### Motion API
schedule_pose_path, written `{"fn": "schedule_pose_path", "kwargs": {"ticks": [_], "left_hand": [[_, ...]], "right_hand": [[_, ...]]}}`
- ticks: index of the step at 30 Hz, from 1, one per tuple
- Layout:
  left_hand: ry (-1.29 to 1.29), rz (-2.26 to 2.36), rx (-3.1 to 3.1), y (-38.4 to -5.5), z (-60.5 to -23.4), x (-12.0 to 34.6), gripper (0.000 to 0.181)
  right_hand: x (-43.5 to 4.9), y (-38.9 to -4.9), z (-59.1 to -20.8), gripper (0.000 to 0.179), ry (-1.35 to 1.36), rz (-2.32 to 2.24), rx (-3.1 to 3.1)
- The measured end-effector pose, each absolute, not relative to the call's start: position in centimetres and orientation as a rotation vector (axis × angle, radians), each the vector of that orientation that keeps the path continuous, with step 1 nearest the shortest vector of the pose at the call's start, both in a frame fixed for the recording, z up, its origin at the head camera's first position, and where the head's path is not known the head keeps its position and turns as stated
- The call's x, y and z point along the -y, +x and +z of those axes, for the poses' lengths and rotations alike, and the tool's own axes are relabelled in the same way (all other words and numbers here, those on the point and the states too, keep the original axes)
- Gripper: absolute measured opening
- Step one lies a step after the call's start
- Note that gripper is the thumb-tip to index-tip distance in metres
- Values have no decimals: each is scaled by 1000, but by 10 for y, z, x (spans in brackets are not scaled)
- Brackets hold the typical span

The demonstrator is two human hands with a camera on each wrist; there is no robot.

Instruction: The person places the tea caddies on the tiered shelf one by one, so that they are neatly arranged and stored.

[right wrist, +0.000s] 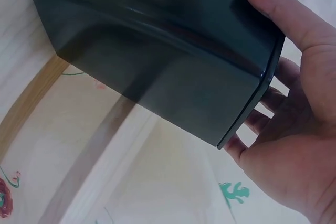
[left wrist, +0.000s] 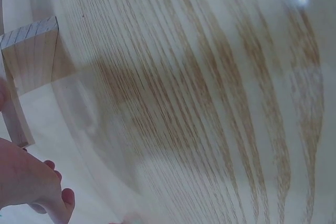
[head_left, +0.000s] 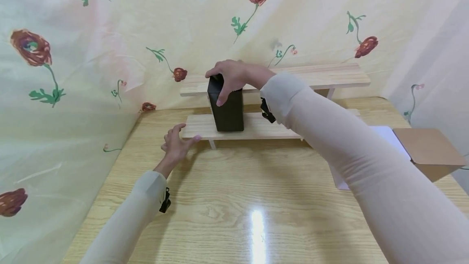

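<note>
Black box (head_left: 228, 107) standing upright on the lower step of the wooden riser (head_left: 271, 127), right hand (head_left: 232, 77) clamped over its top.

Thumb down the front, fingers round the back. Left hand (head_left: 175, 144) sits left of the box, fingers loose and spread, tips touching the riser's end, holding nothing. Right of the riser, a cardboard box (head_left: 430, 150) and white paper (head_left: 388, 135) on the wooden table (head_left: 234, 207).

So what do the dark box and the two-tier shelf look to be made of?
The dark box, gripped from above by the right hand, looks like smooth glossy plastic: it shows soft sheen and rounded edges. The shelf looks like pale unfinished wood, with visible grain and a matte surface.
</note>
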State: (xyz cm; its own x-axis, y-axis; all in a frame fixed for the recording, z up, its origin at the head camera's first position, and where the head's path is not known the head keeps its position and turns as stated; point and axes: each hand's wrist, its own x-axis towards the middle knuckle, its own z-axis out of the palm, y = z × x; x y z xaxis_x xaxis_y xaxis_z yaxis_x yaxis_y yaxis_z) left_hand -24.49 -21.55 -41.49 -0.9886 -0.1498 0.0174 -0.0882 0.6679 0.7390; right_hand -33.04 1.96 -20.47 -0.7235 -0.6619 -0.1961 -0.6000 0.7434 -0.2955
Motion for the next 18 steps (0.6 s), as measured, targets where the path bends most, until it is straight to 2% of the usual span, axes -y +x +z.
{"fn": "schedule_pose_path", "kwargs": {"ticks": [18], "left_hand": [[218, -1230, 2793, -247, -415, 216, 77]], "right_hand": [[-7, -333, -216, 92, -985, -274, -2650]]}}
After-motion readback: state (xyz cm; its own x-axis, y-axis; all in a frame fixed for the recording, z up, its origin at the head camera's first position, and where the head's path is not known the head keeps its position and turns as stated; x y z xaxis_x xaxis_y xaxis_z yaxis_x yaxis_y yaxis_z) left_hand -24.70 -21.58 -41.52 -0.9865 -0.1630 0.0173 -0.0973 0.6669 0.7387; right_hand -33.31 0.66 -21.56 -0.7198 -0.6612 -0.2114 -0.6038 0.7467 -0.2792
